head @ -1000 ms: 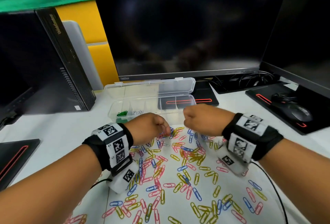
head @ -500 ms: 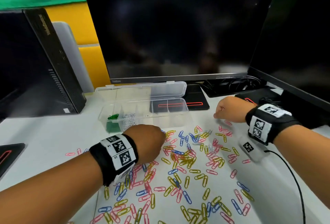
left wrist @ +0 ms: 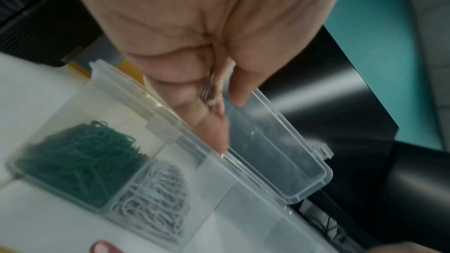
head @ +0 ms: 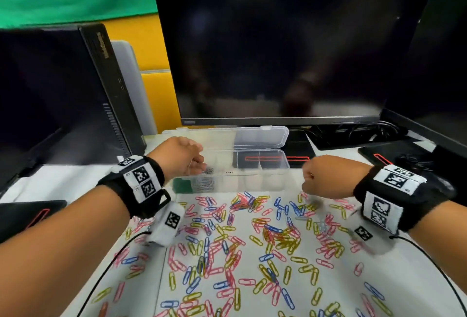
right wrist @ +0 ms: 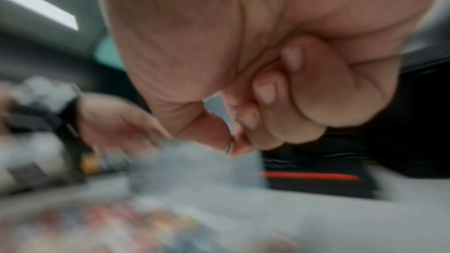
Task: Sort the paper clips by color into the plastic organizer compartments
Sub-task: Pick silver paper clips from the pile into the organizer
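The clear plastic organizer point(head: 262, 177) lies on the white table point(head: 50, 180) just beyond the spread of loose paper clips point(head: 252, 241), its long axis running left to right and its open lid point(head: 260, 137) folded back toward the monitor point(head: 278, 51). In the left wrist view the end compartment holds green clips point(left wrist: 80, 163) and the one beside it white clips point(left wrist: 151, 199). The left hand point(head: 180, 156) hovers over that left end, fingers curled, pinching a silvery clip point(left wrist: 209, 91) between thumb and fingers. The right hand point(head: 326, 176) hangs above the pile's far right edge, near the organizer's right end, closed into a fist, with thumb and forefinger pressed on a small pale clip point(right wrist: 229, 147); which way it points is lost in blur
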### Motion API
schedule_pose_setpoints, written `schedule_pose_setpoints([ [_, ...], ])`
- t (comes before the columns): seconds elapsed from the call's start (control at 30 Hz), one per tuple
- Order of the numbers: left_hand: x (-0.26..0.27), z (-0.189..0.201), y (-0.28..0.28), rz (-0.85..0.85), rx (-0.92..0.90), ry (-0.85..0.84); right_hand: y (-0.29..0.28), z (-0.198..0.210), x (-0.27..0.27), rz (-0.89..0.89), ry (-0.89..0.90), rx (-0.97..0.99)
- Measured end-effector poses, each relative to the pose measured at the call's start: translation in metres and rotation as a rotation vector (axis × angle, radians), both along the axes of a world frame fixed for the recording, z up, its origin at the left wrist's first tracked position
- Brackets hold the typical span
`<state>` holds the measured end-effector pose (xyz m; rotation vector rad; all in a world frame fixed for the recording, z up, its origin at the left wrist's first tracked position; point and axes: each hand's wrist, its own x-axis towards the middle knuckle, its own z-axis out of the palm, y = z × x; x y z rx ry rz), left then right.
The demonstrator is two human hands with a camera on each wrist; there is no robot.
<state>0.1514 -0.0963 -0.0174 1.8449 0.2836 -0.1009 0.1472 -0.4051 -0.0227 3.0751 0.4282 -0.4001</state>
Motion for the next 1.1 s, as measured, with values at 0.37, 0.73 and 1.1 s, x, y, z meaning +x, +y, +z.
schedule_pose_setpoints([
  [0.37,-0.013,-0.004,0.011,-0.062,-0.158,-0.038,0.154,0.032,0.021,0.192,-0.016,0.424],
  [0.73,-0.03,-0.015,0.015,-0.163,0.472,-0.345,0.154,0.035,0.018,0.341,-0.166,0.23],
  [1.1,-0.041,-0.031,-0.041,-0.887,1.149,-0.151,0.064,-0.023,-0.011,0.254,0.104,0.063],
])
